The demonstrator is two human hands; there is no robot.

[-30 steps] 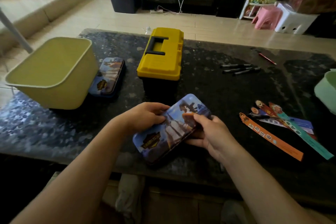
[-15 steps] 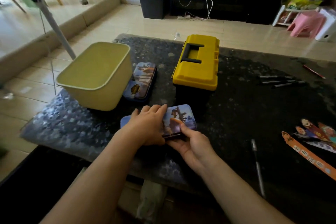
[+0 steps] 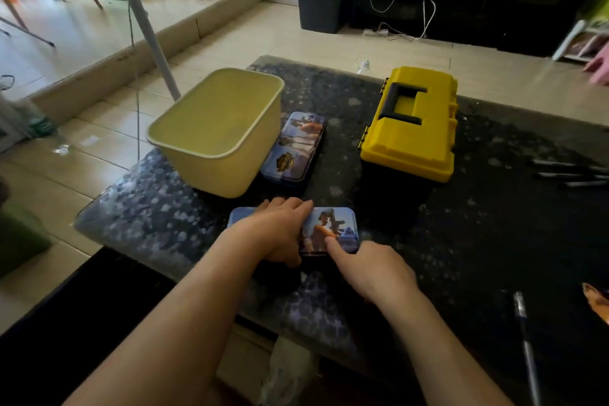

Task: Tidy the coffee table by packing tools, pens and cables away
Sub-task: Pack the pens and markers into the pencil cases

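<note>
Pencil tin [image 3: 334,227] under left hand [image 3: 280,232]; right hand [image 3: 372,269] touching

Support: a dark speckled stone-topped coffee table [image 3: 494,241] crossing the frame's centre and right.

- Upper left of the top: open pale yellow plastic tub [image 3: 217,175], upright.
- Just right of the tub: far picture-lid pencil tin [image 3: 291,148], lying flat, lid shut.
- Upper centre-right: toolbox [image 3: 408,128], yellow lid shut, black handle folded down.
- Centre, near the front edge: near picture-lid pencil tin [image 3: 339,227], flat.
- Right edge: three black markers [image 3: 566,173], side by side.
- Lower right: one pen [image 3: 524,323]; beside it an orange bookmark [image 3: 596,303], cut off by the frame.
</note>
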